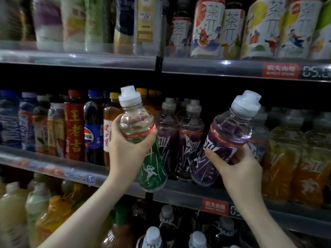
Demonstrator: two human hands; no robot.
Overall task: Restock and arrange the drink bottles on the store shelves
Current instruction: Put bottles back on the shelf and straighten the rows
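Up and left of the left hand [125, 145], a smeared row of upper-shelf bottles [53, 24], tops cut off, labels too blurred to read. Above the right hand [238, 167], tall tea bottles [209, 24], likewise cropped at the top, marked 茶π. Out right of the right hand, orange bottles [286, 158] in shadow, print hard to make out. Below both wrists, lower-shelf bottles [41, 208], mostly blurred or hidden behind the forearms.

Left of the left hand, a red 王老吉 bottle [74, 126], with a Pepsi bottle [92, 129] just beside it. Between the hands, shelved purple bottles [189, 140], upright, pale caps. On the rail above the right hand, a red 农夫山泉 tag [280, 70], digits beside it cut off.

Left hand wrapped round the middle of a green-labelled bottle [152, 169], fingers curled over its red band, bottle near upright, base in front of the shelf rail [179, 193]. Right hand gripping a tilted purple bottle [229, 133] from below, cap leaning right, in front of the shelf row.
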